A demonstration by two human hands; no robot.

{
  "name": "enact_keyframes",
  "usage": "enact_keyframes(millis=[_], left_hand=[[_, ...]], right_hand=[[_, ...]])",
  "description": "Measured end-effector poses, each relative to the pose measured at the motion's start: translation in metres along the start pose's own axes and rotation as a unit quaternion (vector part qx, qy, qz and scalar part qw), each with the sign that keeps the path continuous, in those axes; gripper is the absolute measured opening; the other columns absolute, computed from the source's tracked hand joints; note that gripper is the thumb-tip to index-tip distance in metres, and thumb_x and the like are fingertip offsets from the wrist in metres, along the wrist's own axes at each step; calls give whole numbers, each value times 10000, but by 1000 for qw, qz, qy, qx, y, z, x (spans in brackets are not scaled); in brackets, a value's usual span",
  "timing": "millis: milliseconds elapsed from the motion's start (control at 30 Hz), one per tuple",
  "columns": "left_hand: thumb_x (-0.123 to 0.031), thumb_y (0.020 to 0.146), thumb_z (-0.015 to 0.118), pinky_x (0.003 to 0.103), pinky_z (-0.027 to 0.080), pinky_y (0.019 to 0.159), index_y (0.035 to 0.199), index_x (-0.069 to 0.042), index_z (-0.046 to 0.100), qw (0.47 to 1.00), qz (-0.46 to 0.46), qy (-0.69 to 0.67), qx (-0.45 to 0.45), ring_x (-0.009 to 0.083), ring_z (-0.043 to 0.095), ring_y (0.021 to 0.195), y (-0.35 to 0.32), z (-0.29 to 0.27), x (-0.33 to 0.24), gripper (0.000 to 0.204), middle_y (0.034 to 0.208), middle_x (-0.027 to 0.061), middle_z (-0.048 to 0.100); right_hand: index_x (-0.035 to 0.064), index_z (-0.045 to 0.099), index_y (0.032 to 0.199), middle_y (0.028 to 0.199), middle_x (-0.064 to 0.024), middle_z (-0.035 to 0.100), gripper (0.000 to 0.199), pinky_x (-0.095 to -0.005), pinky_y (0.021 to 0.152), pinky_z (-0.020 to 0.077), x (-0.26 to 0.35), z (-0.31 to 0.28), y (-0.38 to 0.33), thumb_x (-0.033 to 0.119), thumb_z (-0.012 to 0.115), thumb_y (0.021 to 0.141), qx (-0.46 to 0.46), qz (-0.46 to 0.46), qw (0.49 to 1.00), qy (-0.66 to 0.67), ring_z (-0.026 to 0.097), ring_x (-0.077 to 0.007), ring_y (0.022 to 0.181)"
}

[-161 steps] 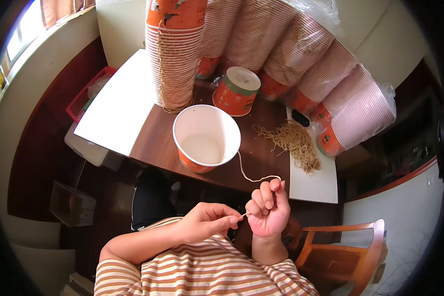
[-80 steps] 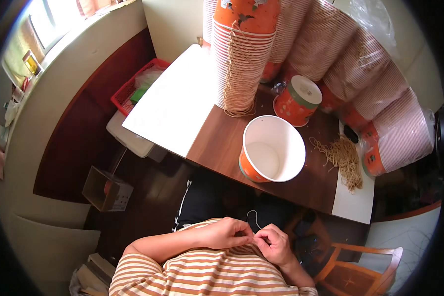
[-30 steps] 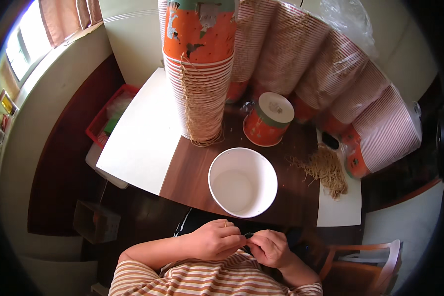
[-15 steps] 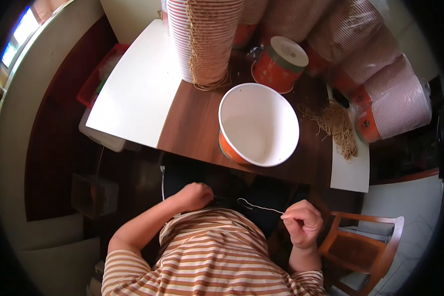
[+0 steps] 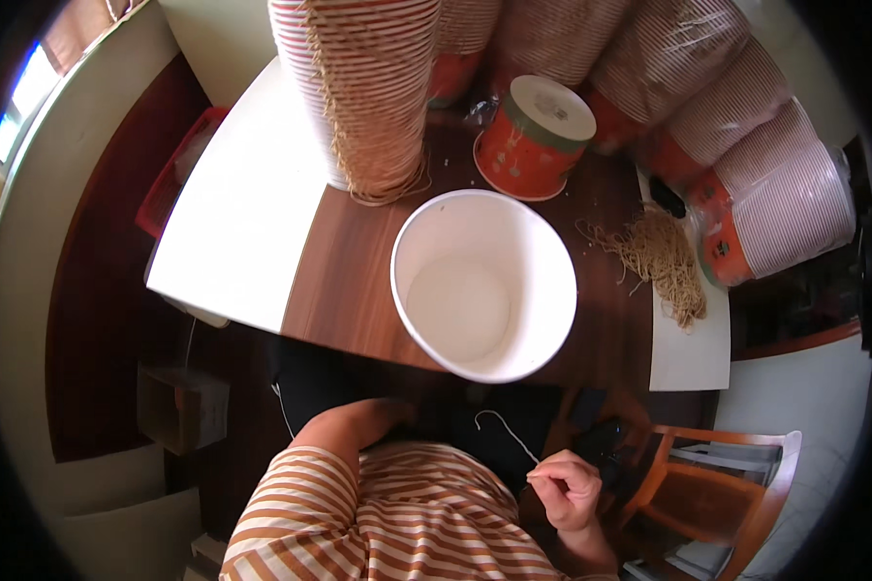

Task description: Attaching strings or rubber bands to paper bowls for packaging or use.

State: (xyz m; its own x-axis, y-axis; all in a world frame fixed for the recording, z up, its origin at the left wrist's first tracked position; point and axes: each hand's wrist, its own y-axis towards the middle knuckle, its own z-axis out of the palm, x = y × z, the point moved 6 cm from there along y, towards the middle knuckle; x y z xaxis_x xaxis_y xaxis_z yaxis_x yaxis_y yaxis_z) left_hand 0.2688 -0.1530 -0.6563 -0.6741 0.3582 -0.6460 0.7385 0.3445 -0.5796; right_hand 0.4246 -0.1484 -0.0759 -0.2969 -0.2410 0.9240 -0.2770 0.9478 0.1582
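My right hand [image 5: 566,489] is closed in a pinch on a thin white cord [image 5: 510,434] in front of my body. The cord's loose end curls away toward my lap. My left hand [image 5: 388,414] is low over my lap, below the table edge; it is dark there and its fingers cannot be made out. Just beyond my hands, a large white-lined paper bucket [image 5: 460,300] stands near the table's front edge. Its mouth tilts toward me and shows nothing inside.
Behind it are a tall stack of nested buckets [image 5: 378,107] draped with twine, an upside-down red bucket [image 5: 533,145] and plastic-wrapped stacks [image 5: 794,213]. A tan twine heap [image 5: 670,261] lies on the table [image 5: 334,281] at right. A wooden chair [image 5: 712,494] stands right, a box [image 5: 182,405] left.
My right hand has moved slightly left and lower with the cord. My left hand has sunk into shadow over my lap. The view has shifted, so the bucket appears nearer.
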Motion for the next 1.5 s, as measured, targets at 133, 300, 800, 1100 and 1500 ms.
enact_keyframes(millis=[133,300,800,1100,1500], left_hand=[[-305,840,567,406,445,897,1043,-105,669,999,-1,-11,-38,252,588,965,9,-69,28,303,1110,129,626],[-303,836,570,406,447,894,1040,-103,669,995,27,-47,-82,256,589,963,23,-160,20,302,1108,133,626],[-295,823,579,406,453,884,1032,-99,670,966,18,-194,-168,268,593,956,1,-166,6,300,1101,145,627],[-290,816,584,407,456,879,1027,-96,670,941,-4,-202,-271,275,594,953,-30,-131,-11,299,1097,153,627],[-189,841,601,344,506,799,1111,-40,614,933,52,-251,-252,233,635,913,-284,-249,-234,309,1028,157,647]], right_hand=[[9,642,814,698,-64,602,74,-216,498,407,2,4,32,-27,662,752,0,17,1000,-8,524,-112,553],[17,604,789,705,-104,618,62,-263,554,458,44,-7,96,-29,628,754,49,26,998,-12,591,-198,604],[11,621,789,718,-104,612,33,-293,569,437,81,-23,193,32,628,765,128,108,985,53,551,-229,606],[21,588,700,645,-85,610,128,-251,491,451,59,-37,131,91,651,787,32,-52,997,57,559,-153,513],[3,659,821,708,-56,599,43,-217,529,419,57,-44,94,-20,651,785,-21,-122,990,-64,545,-102,590]])
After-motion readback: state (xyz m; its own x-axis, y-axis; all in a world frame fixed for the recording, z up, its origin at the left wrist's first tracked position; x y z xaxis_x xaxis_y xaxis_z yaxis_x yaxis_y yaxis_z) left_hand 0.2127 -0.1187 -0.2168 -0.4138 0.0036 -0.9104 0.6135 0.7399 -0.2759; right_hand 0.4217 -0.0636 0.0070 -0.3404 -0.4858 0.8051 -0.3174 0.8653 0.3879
